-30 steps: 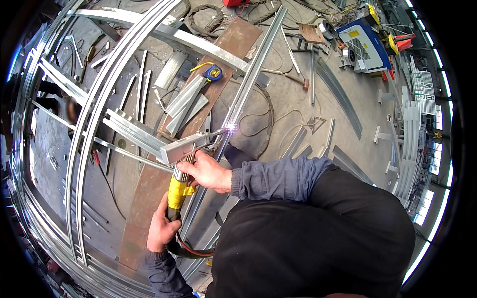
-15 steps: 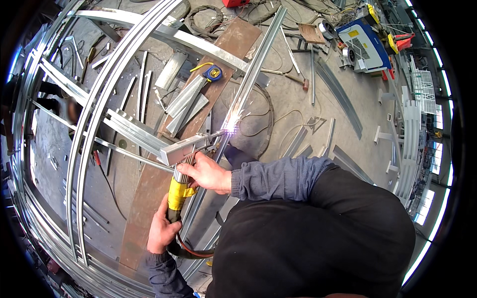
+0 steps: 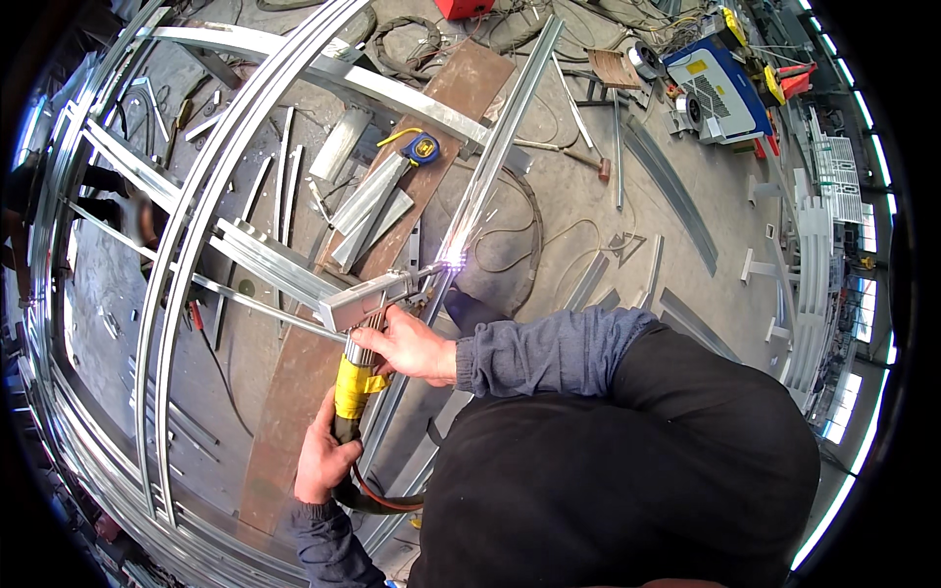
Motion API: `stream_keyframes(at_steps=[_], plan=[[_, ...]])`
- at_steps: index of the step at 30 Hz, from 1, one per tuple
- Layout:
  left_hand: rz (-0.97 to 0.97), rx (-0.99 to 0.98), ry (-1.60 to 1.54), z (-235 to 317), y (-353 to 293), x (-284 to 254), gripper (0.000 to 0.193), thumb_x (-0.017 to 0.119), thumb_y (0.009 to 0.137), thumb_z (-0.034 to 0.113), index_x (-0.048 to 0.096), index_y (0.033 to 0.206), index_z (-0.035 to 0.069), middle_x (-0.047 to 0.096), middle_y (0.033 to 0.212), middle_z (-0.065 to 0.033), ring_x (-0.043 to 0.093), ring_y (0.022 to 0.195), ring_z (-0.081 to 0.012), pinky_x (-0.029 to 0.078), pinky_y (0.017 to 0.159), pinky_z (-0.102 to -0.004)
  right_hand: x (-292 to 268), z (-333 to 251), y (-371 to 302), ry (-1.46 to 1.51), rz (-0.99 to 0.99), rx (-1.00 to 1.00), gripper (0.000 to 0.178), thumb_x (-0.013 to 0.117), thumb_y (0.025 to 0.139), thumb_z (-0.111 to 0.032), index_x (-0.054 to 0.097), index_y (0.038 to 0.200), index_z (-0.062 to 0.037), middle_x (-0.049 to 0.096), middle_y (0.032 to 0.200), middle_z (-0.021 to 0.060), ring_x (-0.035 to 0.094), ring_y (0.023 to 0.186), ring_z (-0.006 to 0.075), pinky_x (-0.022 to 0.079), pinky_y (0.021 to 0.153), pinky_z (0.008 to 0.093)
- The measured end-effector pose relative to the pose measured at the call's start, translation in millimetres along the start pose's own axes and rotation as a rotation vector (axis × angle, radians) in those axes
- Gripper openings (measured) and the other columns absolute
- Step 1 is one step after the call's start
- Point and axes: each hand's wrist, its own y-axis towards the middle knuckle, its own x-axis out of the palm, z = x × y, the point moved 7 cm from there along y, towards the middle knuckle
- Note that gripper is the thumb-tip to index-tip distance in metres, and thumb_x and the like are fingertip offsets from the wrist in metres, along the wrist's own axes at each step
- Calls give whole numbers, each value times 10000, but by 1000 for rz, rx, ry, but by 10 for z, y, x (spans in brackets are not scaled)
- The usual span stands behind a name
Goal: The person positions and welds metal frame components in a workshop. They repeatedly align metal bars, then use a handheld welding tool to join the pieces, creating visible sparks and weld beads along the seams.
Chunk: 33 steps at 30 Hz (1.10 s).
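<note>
My right hand (image 3: 412, 347) is closed around the ribbed grip of a handheld welding gun (image 3: 365, 302) with a boxy silver head. Below it, my left hand (image 3: 325, 459) wraps the gun's dark cable, just under a band of yellow tape (image 3: 353, 387). The gun's thin nozzle points up and to the right. At its tip a violet-white glow and sparks (image 3: 454, 257) sit on a long galvanized steel rail (image 3: 495, 162), which runs diagonally beneath my hands. The glare hides the exact contact spot.
Metal frames (image 3: 211, 186) fill the left side. On a rusty plate (image 3: 284, 431) lie cut steel pieces (image 3: 368, 201) and a blue tape measure (image 3: 421, 148). A hammer (image 3: 603, 169), loose profiles (image 3: 671, 196) and a blue-white machine (image 3: 720, 88) stand or lie to the right. Another person (image 3: 108, 201) is at far left.
The spray of sparks is smaller and dimmer than before. The glowing tip has shifted very slightly down along the rail. Both hands keep their hold on the gun and cable.
</note>
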Motion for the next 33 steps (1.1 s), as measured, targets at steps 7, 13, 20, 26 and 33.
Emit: stream_keyframes(at_steps=[7, 13, 20, 26, 33], plan=[[4, 1, -23, 59, -110, 96, 928, 587, 737, -106, 379, 1635, 4, 616, 1260, -30, 574, 1000, -103, 492, 872, -237, 37, 7, -77, -10, -53, -3, 513, 663, 1060, -362, 488, 1378, 0, 668, 1210, 121, 708, 1019, 198, 628, 763, 362], [98, 73, 101, 116, -738, 394, 976, 680, 695, -43, 358, 1616, -40, 634, 1244, -83, 600, 1038, -153, 501, 929, -276, 120, -75, -502, -227, -122, -97, 626, 675, 1038, -418, 494, 1404, 56, 667, 1309, 219, 668, 1210, 290, 538, 1023, 401], [-7, 35, -336, -195, -1059, 1166, 828, 779, 890, 32, 356, 1597, 101, 627, 923, -37, 574, 672, -122, 487, 568, -268, 17, -258, -1119, -348, -122, -229, 711, 706, 1006, -463, 448, 1411, 61, 678, 1285, 244, 675, 1196, 328, 529, 1013, 416], [-52, 109, -694, -200, -934, 1618, 838, 600, 965, 64, 214, 1708, 87, 644, 1238, -123, 652, 937, -197, 555, 825, -330, -355, -260, -1460, -404, 8, -322, 666, 672, 1028, -439, 410, 1413, 38, 691, 1239, 283, 680, 1171, 436, 516, 999, 456], [-68, 208, -683, 194, -555, 2078, 811, 548, 1005, -3, 177, 1720, 84, 625, 1202, -75, 569, 856, -128, 492, 774, -267, -939, -654, -1565, -367, 100, -453, 623, 622, 1077, -384, 388, 1476, 33, 684, 1274, 281, 674, 1195, 416, 503, 1012, 441]])
